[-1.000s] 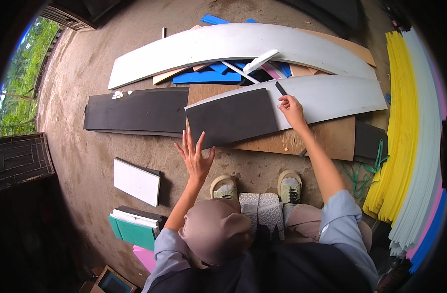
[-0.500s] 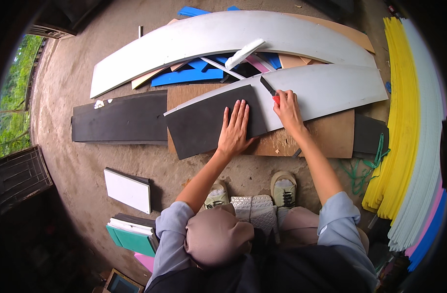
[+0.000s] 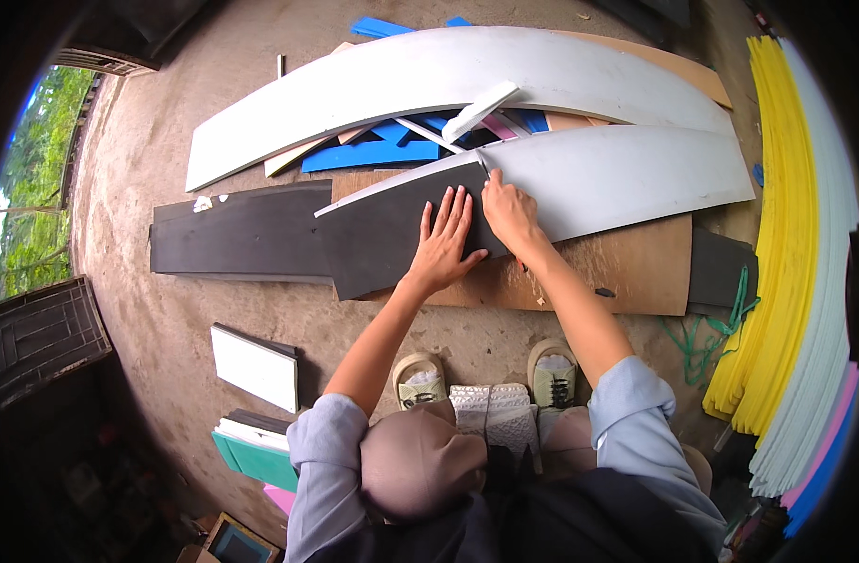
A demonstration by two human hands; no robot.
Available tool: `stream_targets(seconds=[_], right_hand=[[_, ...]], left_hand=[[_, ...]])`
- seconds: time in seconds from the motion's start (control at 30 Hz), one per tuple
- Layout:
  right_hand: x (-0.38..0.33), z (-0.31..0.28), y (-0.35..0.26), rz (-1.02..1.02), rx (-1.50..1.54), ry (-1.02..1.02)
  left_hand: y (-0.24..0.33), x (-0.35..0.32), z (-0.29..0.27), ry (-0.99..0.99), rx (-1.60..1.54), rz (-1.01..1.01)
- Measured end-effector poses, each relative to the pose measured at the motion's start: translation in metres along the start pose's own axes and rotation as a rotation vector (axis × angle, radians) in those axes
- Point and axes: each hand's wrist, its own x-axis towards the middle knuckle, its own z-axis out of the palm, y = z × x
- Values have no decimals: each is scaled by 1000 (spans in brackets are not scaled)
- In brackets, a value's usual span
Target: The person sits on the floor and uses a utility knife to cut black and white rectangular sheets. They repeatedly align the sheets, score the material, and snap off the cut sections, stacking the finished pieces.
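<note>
Black panel (image 3: 378, 230) lies directly under the left hand (image 3: 441, 246), which rests flat on it with the fingers slightly spread. Just to that hand's right, the right hand (image 3: 510, 214) is curled around a cutter (image 3: 485, 166), its blade at the panel's upper right corner. A pale grey sheet (image 3: 636, 178) extends rightward from the right hand, partly beneath the panel. Below both hands, a brown wooden board (image 3: 627, 272) lies under the sheet and panel.
</note>
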Motion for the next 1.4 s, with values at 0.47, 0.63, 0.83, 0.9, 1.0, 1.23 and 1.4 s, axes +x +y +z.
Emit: stream_targets(seconds=[0.47,0.63,0.83,0.9,1.0,1.23,1.4], right_hand=[[8,-4,-15,32,-126,-8],[5,-9,-21,18,-208,-79],[12,-7,-17,31,-126,-106],[20,-10,-20,98,-75,-160],[19,-21,-24,184,-6,-255],[-43,-26,-14,267,17,-376],[-100,-24,-7,289,-10,-340]], left_hand=[[-1,5,1,-38,-85,-43],[-2,3,2,-33,-80,-55],[0,3,3,-38,-78,-65],[0,4,4,-15,-53,-70],[2,3,5,-25,-43,-82],[0,4,5,-87,-36,-117],[-1,9,6,-143,-47,-140]])
